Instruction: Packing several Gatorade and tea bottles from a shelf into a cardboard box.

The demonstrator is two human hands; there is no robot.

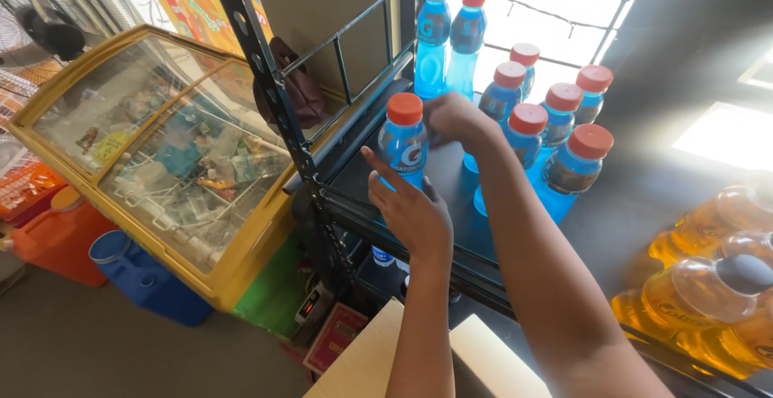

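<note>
Nine blue drink bottles with orange caps counted on the black metal shelf, though some bodies partly hidden behind the right forearm and behind one another. Nearest bottle upright at the shelf's front left corner, clear plastic full of bright blue liquid, orange screw cap on top, blue wrap label round the middle; lower part covered by the left hand. Left hand raised in front of that bottle, fingers spread wide and pointing up, fingertips at the label; real contact hard to judge from this angle. Right hand reaching further in, just behind and beside the same bottle, fingers curled and turned away from the camera; impossible to tell whether gripping anything, since the palm side stays out of sight. Rest of the bottles grouped in rows toward the bright window, two standing apart at the back. Orange drink bottles at the right edge blurred, washed out by glare and cut off by the frame. Yellow chest freezer on the left with sliding glass lids, contents dim behind reflections. Cardboard box below the arms only partly seen, cut off at the bottom. Blue bucket on the floor beside the freezer.
</note>
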